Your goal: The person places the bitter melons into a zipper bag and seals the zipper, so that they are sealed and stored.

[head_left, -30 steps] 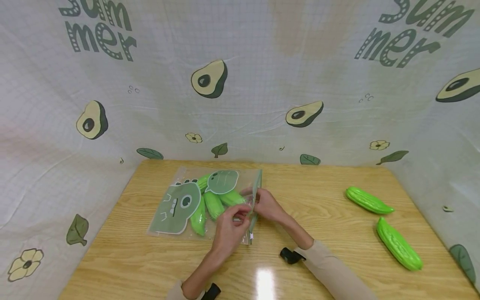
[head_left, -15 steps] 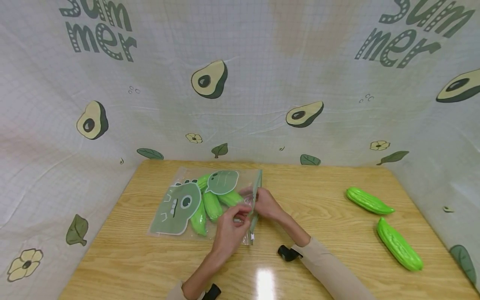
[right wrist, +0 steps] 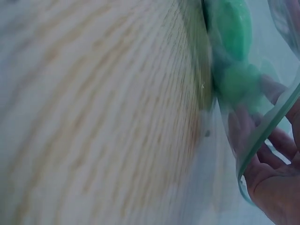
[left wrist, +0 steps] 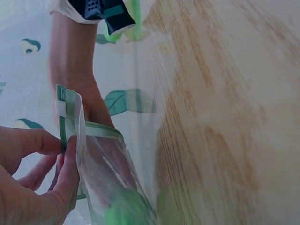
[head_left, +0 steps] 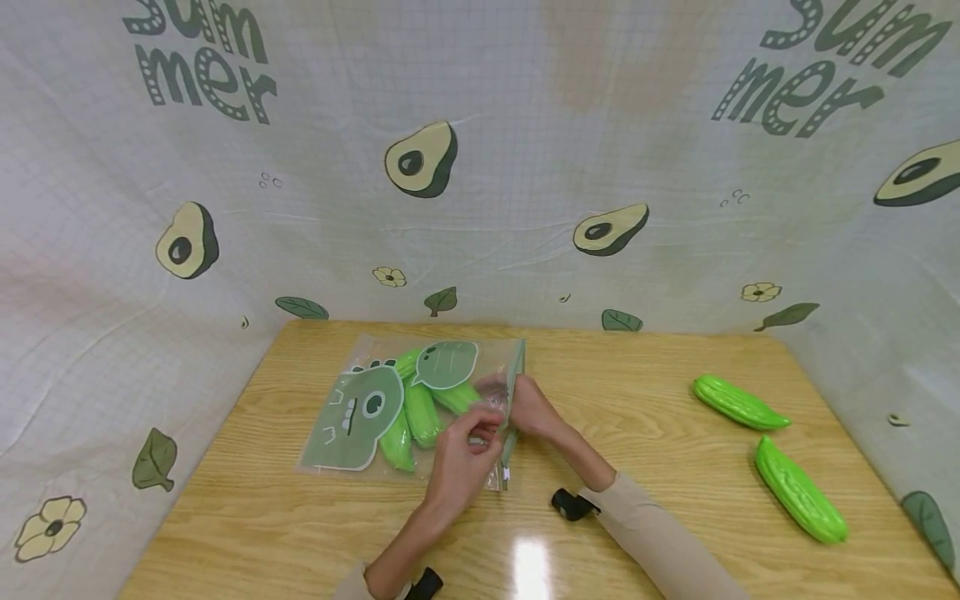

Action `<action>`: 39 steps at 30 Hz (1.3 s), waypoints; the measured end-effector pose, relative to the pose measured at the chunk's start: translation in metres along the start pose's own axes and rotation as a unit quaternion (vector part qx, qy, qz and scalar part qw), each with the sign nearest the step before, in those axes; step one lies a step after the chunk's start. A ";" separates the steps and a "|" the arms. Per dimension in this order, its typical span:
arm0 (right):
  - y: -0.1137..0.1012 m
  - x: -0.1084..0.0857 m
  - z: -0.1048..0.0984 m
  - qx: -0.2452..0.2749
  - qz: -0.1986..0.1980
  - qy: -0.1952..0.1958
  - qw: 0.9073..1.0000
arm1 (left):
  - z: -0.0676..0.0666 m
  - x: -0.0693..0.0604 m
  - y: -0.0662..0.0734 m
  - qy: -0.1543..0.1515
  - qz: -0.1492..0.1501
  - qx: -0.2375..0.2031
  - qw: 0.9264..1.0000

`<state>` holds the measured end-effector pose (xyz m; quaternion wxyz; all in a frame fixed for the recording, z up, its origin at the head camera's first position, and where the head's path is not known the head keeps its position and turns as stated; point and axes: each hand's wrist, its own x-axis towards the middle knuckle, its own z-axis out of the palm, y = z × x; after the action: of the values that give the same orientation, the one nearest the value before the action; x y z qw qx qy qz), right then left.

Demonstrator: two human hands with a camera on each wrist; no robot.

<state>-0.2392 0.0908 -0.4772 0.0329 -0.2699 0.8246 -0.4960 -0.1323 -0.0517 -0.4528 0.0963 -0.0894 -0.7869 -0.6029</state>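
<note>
A clear zip bag [head_left: 465,442] with a green dinosaur print lies on the wooden table, its mouth facing right. Several green bitter melons [head_left: 422,415] are inside. My left hand [head_left: 461,462] pinches the near part of the bag's mouth between thumb and fingers, as the left wrist view confirms. Through the opening reaches my right hand [head_left: 528,404], its fingers inside the bag. In the right wrist view those loosely extended fingers [right wrist: 276,143] are close to the end of a bitter melon [right wrist: 239,84]; whether they touch it is blurred by the plastic.
Two more bitter melons lie on the right of the table, one farther back [head_left: 738,402] and one nearer [head_left: 798,490]. A white slider [head_left: 506,474] sits at the near end of the bag's zip. A printed cloth [head_left: 510,167] surrounds the table's back and sides.
My right hand has moved slightly left, deeper into the bag. The bitter melons inside have shifted a little leftward. My left hand keeps its pinch on the bag's edge.
</note>
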 end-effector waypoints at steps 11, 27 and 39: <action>0.005 0.001 0.004 0.031 -0.038 0.009 0.999 | 0.001 0.000 0.000 0.004 0.003 -0.013 1.000; 0.005 0.003 0.001 0.069 -0.015 -0.017 0.997 | 0.002 -0.001 -0.002 0.002 -0.002 0.009 1.000; 0.004 -0.002 -0.007 0.100 0.039 -0.036 0.994 | 0.004 -0.001 -0.003 0.009 -0.010 0.015 1.000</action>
<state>-0.2410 0.0990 -0.4774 0.1086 -0.2501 0.7790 -0.5646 -0.1322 -0.0490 -0.4566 0.0988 -0.0747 -0.7958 -0.5928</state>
